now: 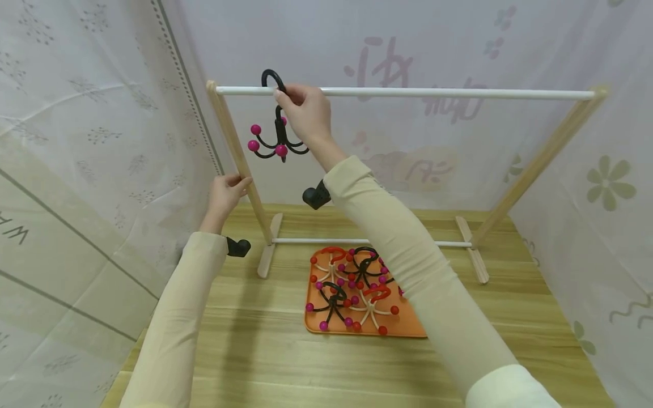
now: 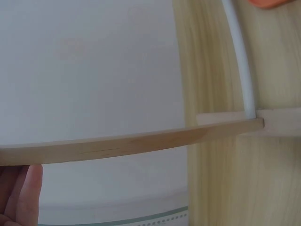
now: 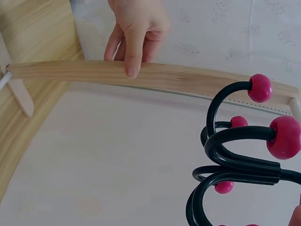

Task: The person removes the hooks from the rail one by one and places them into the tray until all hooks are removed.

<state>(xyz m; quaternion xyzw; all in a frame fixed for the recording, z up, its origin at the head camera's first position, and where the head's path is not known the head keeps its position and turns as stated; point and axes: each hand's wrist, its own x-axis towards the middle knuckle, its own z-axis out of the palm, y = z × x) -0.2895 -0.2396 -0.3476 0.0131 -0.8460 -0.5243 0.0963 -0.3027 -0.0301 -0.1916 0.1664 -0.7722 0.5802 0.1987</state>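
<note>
A black multi-arm hanging hook (image 1: 281, 134) with pink ball tips is at the white rail (image 1: 433, 93), near its left end. Its curved top passes over the rail, and my right hand (image 1: 310, 116) pinches the black stem just below that curve. In the right wrist view the curled arms of the hook (image 3: 244, 133) show close up. My left hand (image 1: 224, 195) holds the left wooden post (image 1: 232, 136) partway down, thumb on one side. The right wrist view shows that left hand (image 3: 141, 28) with its thumb over the post and fingers behind.
On the wood-grain surface (image 1: 275, 362) below, an orange tray (image 1: 403, 317) bears several similar hooks, black and cream-and-red, partly behind my right sleeve. The rack's lower white bar (image 1: 321, 241) and wooden feet (image 1: 471, 249) stand behind it. Patterned cloth hangs at the back and sides.
</note>
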